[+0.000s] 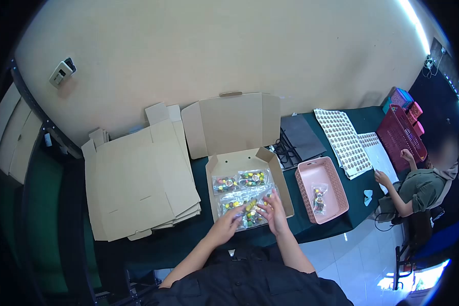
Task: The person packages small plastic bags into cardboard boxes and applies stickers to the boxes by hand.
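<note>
An open cardboard box (211,168) stands in front of me with its lid (231,120) raised towards the wall. Inside lie several clear plastic packets (253,178) of small red, yellow, green and dark pieces, whose kind I cannot make out. My left hand (224,227) is over the box's near left part, its fingers closed on the edge of a clear packet (250,205). At the near right side my right hand (275,214) has its fingers stretched out and apart beside that packet; whether it touches the plastic is hard to see.
Flattened cardboard boxes (137,178) are stacked to the left. A pink basket (336,178) on the right holds one packet (319,199). Beyond are black bags (302,135), sticker sheets (343,140) and a maroon basket (392,130). A person (418,188) sits at the far right.
</note>
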Available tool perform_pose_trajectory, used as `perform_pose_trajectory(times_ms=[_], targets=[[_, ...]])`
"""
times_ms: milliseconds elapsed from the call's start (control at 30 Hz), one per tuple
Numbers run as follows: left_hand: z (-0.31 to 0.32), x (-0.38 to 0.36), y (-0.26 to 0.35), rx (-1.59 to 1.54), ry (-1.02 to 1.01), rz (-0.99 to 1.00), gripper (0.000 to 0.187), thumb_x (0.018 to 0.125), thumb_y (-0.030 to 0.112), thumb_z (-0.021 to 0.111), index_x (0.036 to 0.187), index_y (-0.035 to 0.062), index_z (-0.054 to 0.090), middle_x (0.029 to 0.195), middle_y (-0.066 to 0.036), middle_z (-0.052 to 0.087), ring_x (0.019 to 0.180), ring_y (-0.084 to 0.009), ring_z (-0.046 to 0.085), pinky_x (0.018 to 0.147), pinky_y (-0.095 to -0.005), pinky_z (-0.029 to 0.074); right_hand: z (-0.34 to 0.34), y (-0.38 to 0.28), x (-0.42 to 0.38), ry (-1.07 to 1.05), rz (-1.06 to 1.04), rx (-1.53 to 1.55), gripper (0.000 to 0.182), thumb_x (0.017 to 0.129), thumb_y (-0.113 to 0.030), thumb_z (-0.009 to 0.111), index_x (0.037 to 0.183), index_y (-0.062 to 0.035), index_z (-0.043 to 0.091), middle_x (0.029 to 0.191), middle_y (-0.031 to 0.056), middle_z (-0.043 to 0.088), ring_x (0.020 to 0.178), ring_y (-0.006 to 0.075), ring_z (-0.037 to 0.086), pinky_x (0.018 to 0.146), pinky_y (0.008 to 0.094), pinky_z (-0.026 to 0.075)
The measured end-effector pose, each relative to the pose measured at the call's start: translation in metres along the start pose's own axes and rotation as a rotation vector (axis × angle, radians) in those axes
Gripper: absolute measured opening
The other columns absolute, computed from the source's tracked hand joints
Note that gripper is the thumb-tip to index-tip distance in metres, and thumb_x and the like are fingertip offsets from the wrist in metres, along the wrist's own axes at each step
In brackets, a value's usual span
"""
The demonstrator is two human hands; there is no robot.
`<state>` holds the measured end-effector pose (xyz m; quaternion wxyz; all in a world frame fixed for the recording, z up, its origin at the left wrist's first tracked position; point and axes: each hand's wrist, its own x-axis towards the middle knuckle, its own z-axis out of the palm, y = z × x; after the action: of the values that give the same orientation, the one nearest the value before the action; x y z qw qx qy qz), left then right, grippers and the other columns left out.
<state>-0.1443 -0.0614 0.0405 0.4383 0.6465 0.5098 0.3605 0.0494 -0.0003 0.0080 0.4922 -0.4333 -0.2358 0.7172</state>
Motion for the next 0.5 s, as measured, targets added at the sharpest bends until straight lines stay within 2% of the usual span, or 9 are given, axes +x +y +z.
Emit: perform_pose_trajectory(times_ms=[33, 67, 100, 133, 267, 333, 367, 433, 500], targets=[[-0.005, 0.002, -0.006, -0.003, -0.002, -0.004, 0.035, 0.088, 0.013, 0.049, 0.122, 0.004, 0.044, 0.113, -0.014, 0.053, 0.101, -0.0254, 0.055, 0.085, -0.0329, 0.044, -0.004, 0.0, 0.004, -0.031, 0.01, -0.214, 0.054, 0.09, -0.032, 0.05, 0.135, -0.0124, 0.03, 0.134, 0.0192, 0.027, 0.099, 0.0194, 0.051, 0.078, 0.031, 0.048], [-0.008, 0.005, -0.017, -0.203, 0.011, -0.126, 0.034, 0.089, 0.015, 0.05, 0.121, 0.0026, 0.044, 0.11, -0.011, 0.054, 0.099, -0.0203, 0.054, 0.082, -0.0316, 0.044, -0.005, 0.003, 0.009, 0.039, -0.064, -0.41, 0.05, 0.086, -0.021, 0.057, 0.13, -0.0073, 0.037, 0.118, 0.0174, 0.047, 0.083, 0.013, 0.054, 0.07, 0.0256, 0.049], [-0.012, 0.01, -0.03, -0.402, 0.024, -0.248, 0.035, 0.09, 0.017, 0.05, 0.12, 0.0011, 0.044, 0.106, -0.009, 0.055, 0.096, -0.0152, 0.054, 0.08, -0.0302, 0.045, -0.007, 0.001, 0.012, 0.042, -0.06, -0.413, 0.05, 0.086, -0.021, 0.057, 0.13, -0.0073, 0.037, 0.118, 0.0174, 0.047, 0.083, 0.013, 0.054, 0.07, 0.0256, 0.049], [-0.016, 0.015, -0.039, -0.482, 0.023, -0.233, 0.037, 0.091, 0.021, 0.051, 0.119, -0.001, 0.044, 0.102, -0.004, 0.056, 0.092, -0.0106, 0.053, 0.077, -0.0276, 0.045, -0.008, -0.001, 0.016, -0.004, -0.063, -0.464, 0.043, 0.085, -0.019, 0.058, 0.123, -0.0045, 0.043, 0.103, 0.014, 0.054, 0.075, 0.0113, 0.054, 0.067, 0.0236, 0.048], [-0.021, 0.036, -0.048, -0.672, 0.134, -0.165, 0.048, 0.091, 0.014, 0.049, 0.133, 0.0036, 0.029, 0.115, -0.011, 0.05, 0.098, -0.0143, 0.051, 0.082, -0.0286, 0.043, -0.017, 0.006, 0.051, -0.091, -0.069, -0.527, 0.022, 0.083, -0.014, 0.06, 0.099, 0.0009, 0.055, 0.067, 0.0054, 0.062, 0.057, 0.0097, 0.054, 0.059, 0.0209, 0.047], [-0.015, 0.045, -0.042, -0.696, 0.399, -0.042, 0.066, 0.088, 0.014, 0.051, 0.139, 0.0044, 0.01, 0.138, -0.018, 0.024, 0.124, -0.0244, 0.033, 0.098, -0.0355, 0.032, -0.009, 0.008, 0.068, -0.05, -0.103, -0.536, 0.022, 0.083, -0.015, 0.061, 0.098, 0.0016, 0.056, 0.068, 0.0046, 0.061, 0.057, 0.0086, 0.054, 0.057, 0.0202, 0.046], [-0.012, 0.046, -0.045, -0.695, 0.406, -0.041, 0.066, 0.088, 0.014, 0.051, 0.139, 0.0044, 0.01, 0.138, -0.018, 0.024, 0.124, -0.0244, 0.033, 0.098, -0.0355, 0.032, -0.004, 0.009, 0.076, -0.004, -0.144, -0.541, 0.023, 0.083, -0.015, 0.062, 0.096, 0.0024, 0.057, 0.069, 0.0038, 0.06, 0.057, 0.0076, 0.053, 0.055, 0.0195, 0.045], [-0.006, 0.047, -0.046, -0.062, 0.581, -0.054, 0.079, 0.084, 0.016, 0.056, 0.14, 0.0059, 0.0, 0.144, -0.02, 0.0, 0.134, -0.0314, 0.01, 0.107, -0.0386, 0.016, -0.003, 0.02, 0.1, 0.005, -0.161, -0.567, 0.023, 0.083, -0.013, 0.061, 0.098, 0.0026, 0.056, 0.07, 0.0053, 0.06, 0.057, 0.0099, 0.057, 0.052, 0.0213, 0.047], [0.005, 0.041, -0.041, 0.081, 0.551, 0.006, 0.077, 0.083, 0.019, 0.057, 0.139, 0.0039, 0.007, 0.142, -0.021, 0.008, 0.133, -0.0337, 0.011, 0.107, -0.0396, 0.015, -0.001, 0.034, 0.123, 0.072, -0.173, -0.568, 0.02, 0.083, -0.011, 0.06, 0.097, 0.0036, 0.056, 0.07, 0.0068, 0.061, 0.055, 0.012, 0.058, 0.049, 0.0238, 0.049]])
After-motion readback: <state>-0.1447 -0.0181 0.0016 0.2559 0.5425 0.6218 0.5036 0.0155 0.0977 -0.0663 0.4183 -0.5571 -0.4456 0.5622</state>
